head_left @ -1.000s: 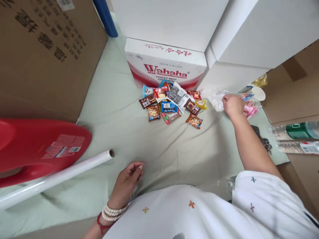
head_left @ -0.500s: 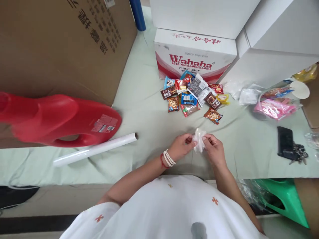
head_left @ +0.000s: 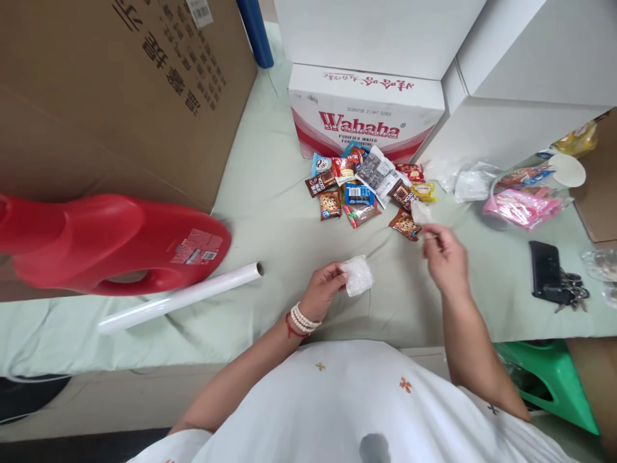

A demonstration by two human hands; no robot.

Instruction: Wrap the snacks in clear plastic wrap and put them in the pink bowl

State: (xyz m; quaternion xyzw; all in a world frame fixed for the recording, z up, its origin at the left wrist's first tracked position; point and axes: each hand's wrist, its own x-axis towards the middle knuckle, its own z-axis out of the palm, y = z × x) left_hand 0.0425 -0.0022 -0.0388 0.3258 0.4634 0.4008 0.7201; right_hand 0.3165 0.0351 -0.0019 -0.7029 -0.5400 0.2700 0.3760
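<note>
My left hand (head_left: 328, 286), with a beaded bracelet and a red cord at its wrist, pinches a folded, whitish see-through plastic packet (head_left: 358, 276) by its left edge. Off to the right, my right hand (head_left: 446, 257) is closed, thumb against fingers, on a thin translucent plastic bag (head_left: 421, 212) that hangs out beyond the fingertips. That bag partly covers a pile of wrapped snacks (head_left: 359, 194). Close to my right fingertips lies a brown cookie packet (head_left: 405, 224).
Behind the snacks stands a Wahaha water carton (head_left: 366, 122). A red jug (head_left: 125, 241) and a white roll (head_left: 183, 299) lie at left beside a big cardboard box (head_left: 125, 96). Clear plastic bags (head_left: 475, 182), a pink packet (head_left: 523, 207), a phone (head_left: 544, 270) and keys (head_left: 573, 290) are at right.
My hands, together on crumpled plastic before, have parted. The left kept the packet and moved left; the right drew a thin bag away, up and to the right, towards the snacks.
</note>
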